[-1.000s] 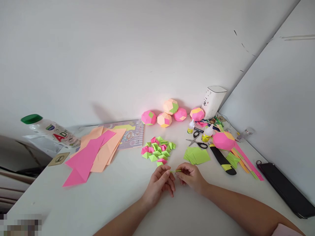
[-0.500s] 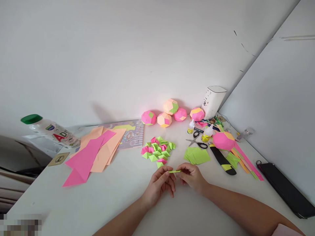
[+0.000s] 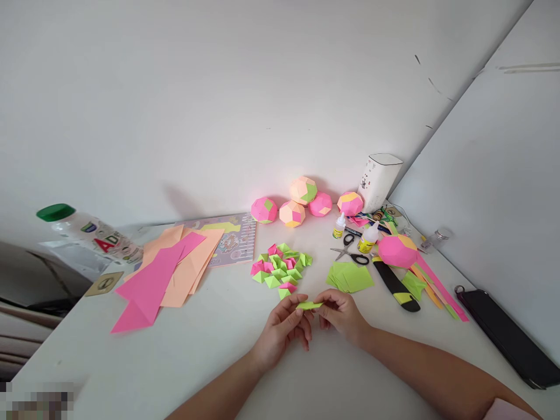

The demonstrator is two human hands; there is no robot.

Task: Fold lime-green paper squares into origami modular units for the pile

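Note:
A small folded piece of green paper is pinched between my two hands above the table. My left hand grips its left end with thumb and forefinger, the other fingers curled below. My right hand pinches the right end in the same way. Just beyond them lies a heap of folded green and pink paper pieces. Close behind my right hand sits a stack of flat green paper squares.
Scissors, glue bottles, a utility knife and a black case lie to the right. Paper balls line the wall. Pink and peach sheets and a white bottle stand left.
The green paper piece has tilted between my fingers and more of its face shows. My hands have barely shifted.

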